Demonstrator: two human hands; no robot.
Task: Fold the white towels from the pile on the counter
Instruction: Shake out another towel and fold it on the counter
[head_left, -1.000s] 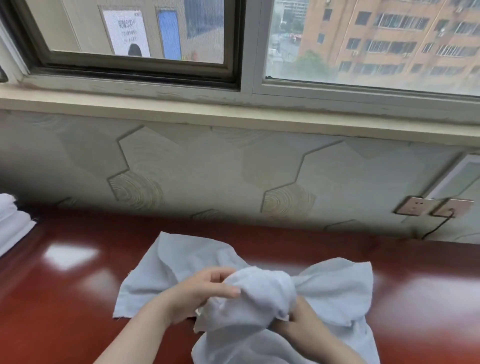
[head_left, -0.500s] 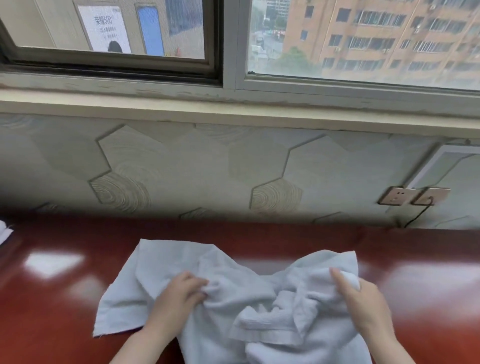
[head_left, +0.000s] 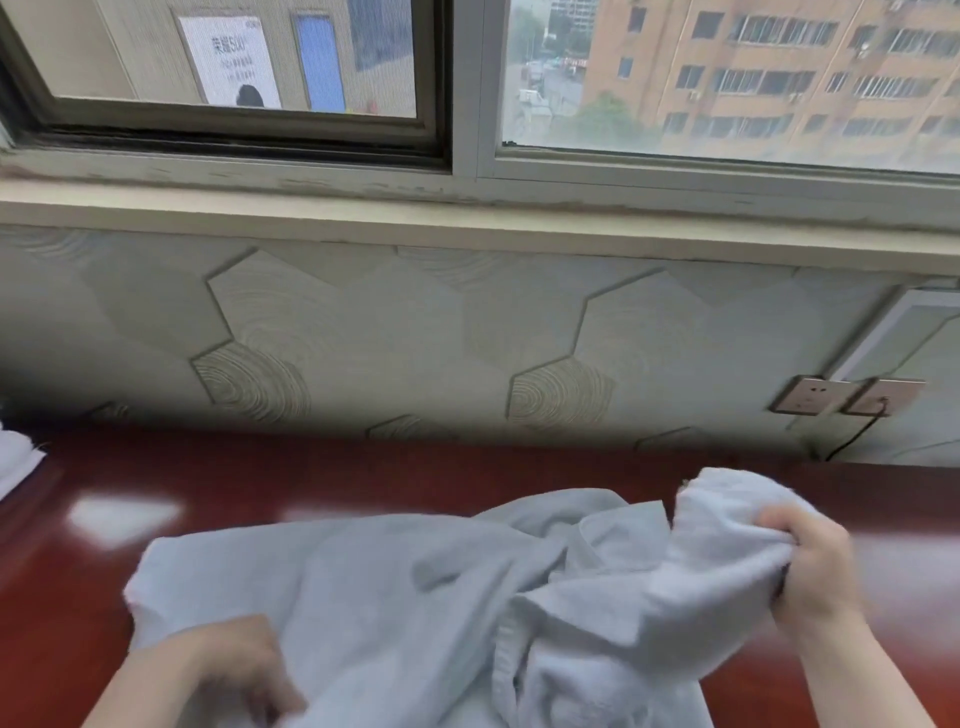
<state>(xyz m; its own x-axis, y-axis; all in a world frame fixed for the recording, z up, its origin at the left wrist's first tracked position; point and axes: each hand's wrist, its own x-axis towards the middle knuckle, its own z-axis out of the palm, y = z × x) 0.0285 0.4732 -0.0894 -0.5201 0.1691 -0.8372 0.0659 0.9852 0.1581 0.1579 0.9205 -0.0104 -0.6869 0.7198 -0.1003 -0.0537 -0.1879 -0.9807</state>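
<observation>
White towel (head_left: 415, 597) spread crumpled across the red table (head_left: 78, 623) from 8 to 4 o'clock, right hand (head_left: 810, 577) at 3 o'clock with grip clenched on a raised corner, left hand (head_left: 234, 670) at 7 o'clock, blurred, apparently pinching the near edge.

A window (head_left: 727, 78) runs across the top, its pale sill (head_left: 467, 218) just below. Through the glass stands an orange apartment block (head_left: 779, 67), and on the left a white poster (head_left: 231, 60) beside a blue panel (head_left: 319, 62). Under the sill, the wall (head_left: 415, 332) bears hexagon patterns. At right, two sockets (head_left: 847, 396) sit side by side, a black cable (head_left: 852, 439) hanging from one.
</observation>
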